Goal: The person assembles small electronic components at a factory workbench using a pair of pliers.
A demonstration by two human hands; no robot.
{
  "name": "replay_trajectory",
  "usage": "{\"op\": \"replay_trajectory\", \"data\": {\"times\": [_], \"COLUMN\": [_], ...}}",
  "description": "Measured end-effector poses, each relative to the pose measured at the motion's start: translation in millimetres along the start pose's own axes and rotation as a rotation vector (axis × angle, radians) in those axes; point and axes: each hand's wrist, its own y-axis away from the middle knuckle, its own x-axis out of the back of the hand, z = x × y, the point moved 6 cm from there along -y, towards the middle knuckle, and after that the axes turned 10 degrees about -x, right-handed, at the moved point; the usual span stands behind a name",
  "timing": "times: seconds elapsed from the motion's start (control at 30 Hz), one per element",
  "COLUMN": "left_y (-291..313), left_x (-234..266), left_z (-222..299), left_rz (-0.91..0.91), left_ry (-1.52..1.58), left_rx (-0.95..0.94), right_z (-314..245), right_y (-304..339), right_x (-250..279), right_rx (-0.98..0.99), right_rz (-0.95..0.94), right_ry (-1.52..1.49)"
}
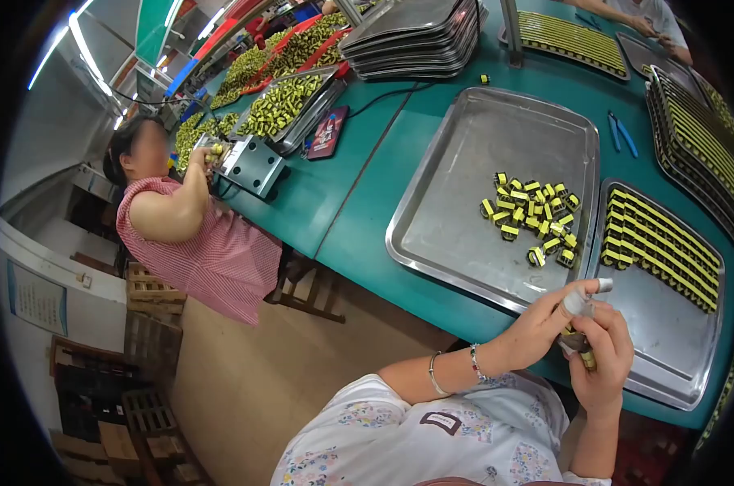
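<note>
My left hand (541,324) and my right hand (606,356) meet at the near edge of the green table, closed together around small yellow-and-black transformers (587,358). The fingers partly hide them, so how many there are is unclear. White wraps cover some fingertips of my left hand. Just beyond my hands lies a metal tray (440,194) with a loose heap of yellow-and-black transformers (529,206) in its right half. To the right, a second metal tray (667,356) carries transformers in tight rows (667,247).
Blue-handled pliers (622,134) lie beyond the rowed tray. Stacked trays stand at the back (416,40) and far right (695,146). On the left, a co-worker in a checked top (197,243) works at a metal fixture (253,166), near a heaped tray (282,105).
</note>
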Motion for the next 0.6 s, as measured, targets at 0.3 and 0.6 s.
{"op": "replay_trajectory", "data": {"times": [0.3,0.6], "left_y": [-4,9], "left_x": [-8,44], "left_z": [6,54], "left_rz": [-0.056,0.246], "left_ry": [-0.036,-0.898], "left_rx": [-0.026,-0.201], "right_z": [4,20], "right_y": [5,-5], "right_x": [3,31], "right_rx": [0.01,-0.168], "right_rz": [0.07,0.173], "right_ry": [0.039,0.062]}}
